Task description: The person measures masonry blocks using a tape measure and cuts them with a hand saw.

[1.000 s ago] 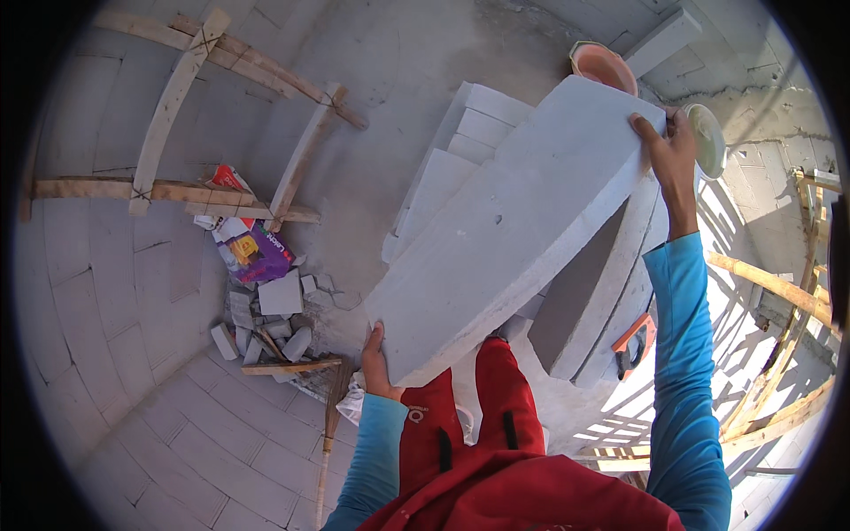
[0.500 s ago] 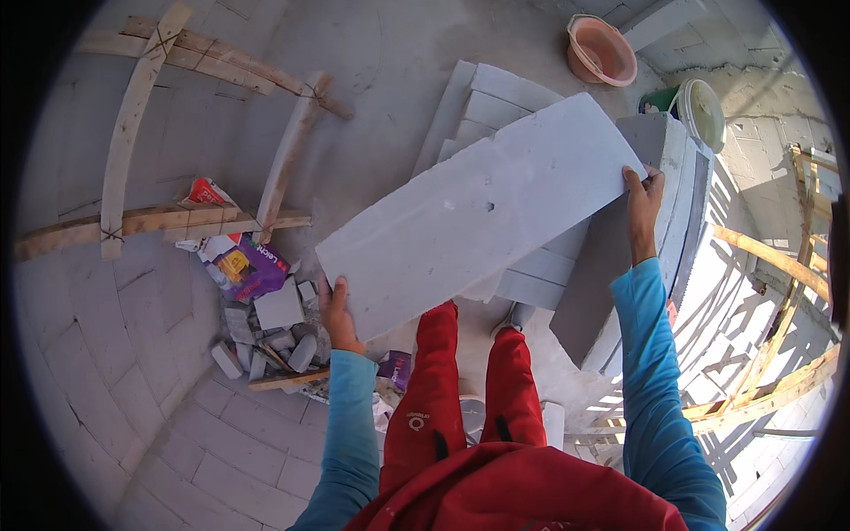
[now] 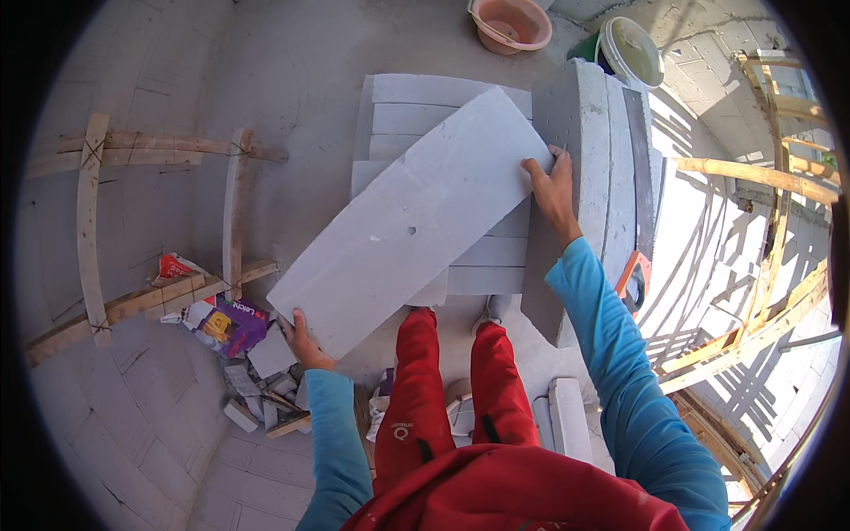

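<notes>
Between my hands is a long, pale aerated concrete block, tilted with its right end farther from me. My left hand grips its near left end, and my right hand grips its far right end. Both thumbs rest on the upper face; the fingers underneath are mostly hidden. Beneath and beyond it lies a stack of similar blocks, partly covered by the held one. Close to my right hand stand several upright blocks. A handsaw with an orange handle leans along their right side.
A pinkish bucket and a green-and-white bucket stand at the back. Wooden framing is on the left, above a purple bag and broken block pieces. Bamboo poles cross the right side.
My view has turned to the right, shifting the surroundings leftward. The held block is tilted more steeply, and both hands still grip its ends. More of the handsaw shows now.
</notes>
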The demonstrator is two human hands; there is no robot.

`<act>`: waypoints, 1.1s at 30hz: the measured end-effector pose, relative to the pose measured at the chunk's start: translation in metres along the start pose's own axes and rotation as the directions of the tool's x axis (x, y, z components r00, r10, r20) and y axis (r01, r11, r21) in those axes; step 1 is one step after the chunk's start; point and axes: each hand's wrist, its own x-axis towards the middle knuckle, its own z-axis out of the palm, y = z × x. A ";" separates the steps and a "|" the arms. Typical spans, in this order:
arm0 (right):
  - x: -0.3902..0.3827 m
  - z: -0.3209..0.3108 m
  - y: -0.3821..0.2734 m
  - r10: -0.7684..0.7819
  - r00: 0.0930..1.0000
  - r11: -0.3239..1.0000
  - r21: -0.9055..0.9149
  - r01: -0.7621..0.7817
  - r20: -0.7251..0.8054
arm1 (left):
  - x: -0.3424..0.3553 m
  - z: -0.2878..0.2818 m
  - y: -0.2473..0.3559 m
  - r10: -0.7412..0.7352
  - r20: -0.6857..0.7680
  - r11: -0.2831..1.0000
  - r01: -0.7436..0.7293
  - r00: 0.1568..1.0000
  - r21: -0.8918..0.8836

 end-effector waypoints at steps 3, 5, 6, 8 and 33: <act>-0.006 -0.007 -0.003 0.002 1.000 1.000 0.023 -0.003 0.026 | -0.001 0.004 -0.001 -0.033 -0.019 0.998 0.034 0.999 0.052; -0.022 -0.011 -0.003 -0.087 0.996 0.996 -0.020 0.088 0.030 | -0.008 0.010 0.003 -0.193 0.031 0.981 0.193 0.981 -0.008; -0.034 -0.020 -0.011 -0.070 0.995 0.994 -0.075 0.075 0.068 | -0.012 0.017 0.007 -0.230 0.027 0.973 0.229 0.973 0.041; -0.059 -0.050 -0.030 -0.195 0.978 0.981 -0.007 0.196 0.069 | -0.027 0.028 0.014 -0.238 -0.015 0.965 0.238 0.971 0.107; -0.073 -0.318 0.411 0.181 0.982 0.943 -0.274 -0.186 -0.046 | -0.257 0.136 -0.083 0.409 -0.357 0.578 0.065 0.840 0.813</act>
